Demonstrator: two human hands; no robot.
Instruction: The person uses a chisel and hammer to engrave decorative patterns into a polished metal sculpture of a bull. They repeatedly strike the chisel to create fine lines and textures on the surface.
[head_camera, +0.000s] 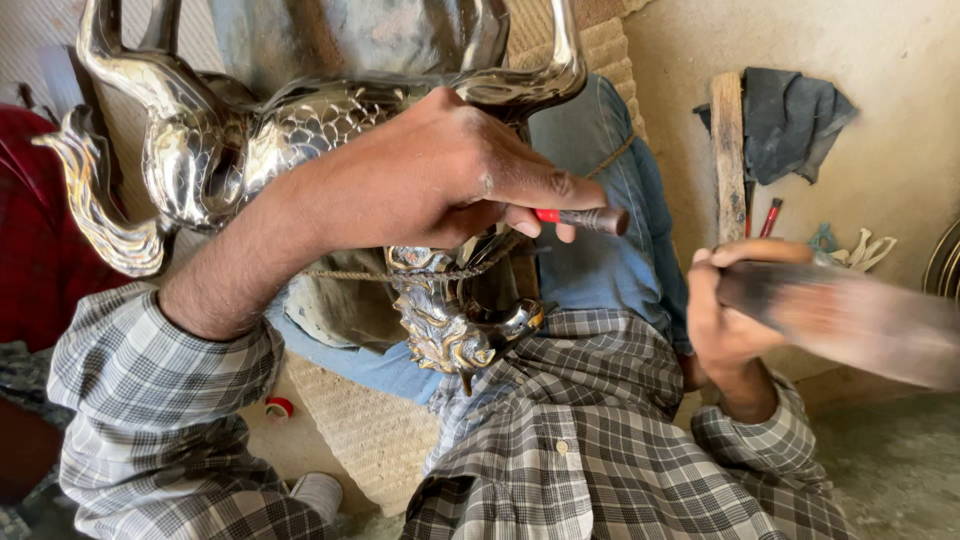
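Left grip (440, 175) clenched a red-banded chisel (585, 218) against the shiny fish-scaled metal piece (300, 140) at twelve o'clock; right grip (725, 305), at three o'clock, grasped a blurred mallet (850, 315). Chasing seemed underway; the next strike would need a steady chisel.

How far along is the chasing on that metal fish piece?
Done: scales on the silver fish casting already show relief. In hand: the left hand holds a red-handled punch against the lower ornament; the right hand grips a motion-blurred mallet. What is left on the ornament cannot be judged.
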